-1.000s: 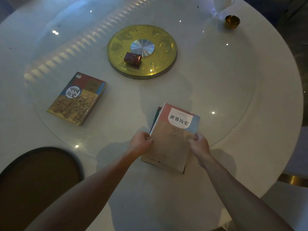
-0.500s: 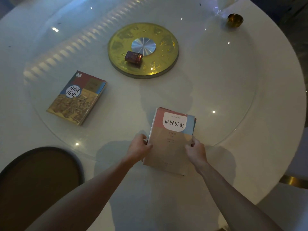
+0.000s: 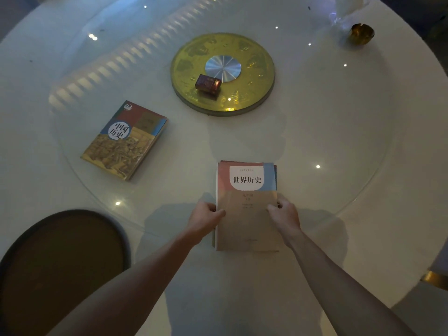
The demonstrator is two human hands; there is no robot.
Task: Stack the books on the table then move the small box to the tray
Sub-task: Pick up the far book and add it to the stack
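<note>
A pink, blue and tan book [image 3: 246, 207] lies on top of another book near the table's front, edges nearly aligned. My left hand [image 3: 206, 214] grips the stack's left edge and my right hand [image 3: 284, 215] grips its right edge. A third book [image 3: 124, 140] with a red, blue and gold cover lies alone to the left. The small dark red box [image 3: 208, 83] sits on the round gold disc [image 3: 254, 93] at the table's centre. A dark round tray [image 3: 60, 263] rests at the front left.
The round white table [image 3: 339, 141] carries a glass turntable. A small brass bowl [image 3: 361, 33] and a white object stand at the far right. A gold chair part [image 3: 435, 278] shows past the table's right edge.
The top book has been turned from a tilt to square and slid onto the lower book, which now barely shows. Both hands stayed on the stack's sides.
</note>
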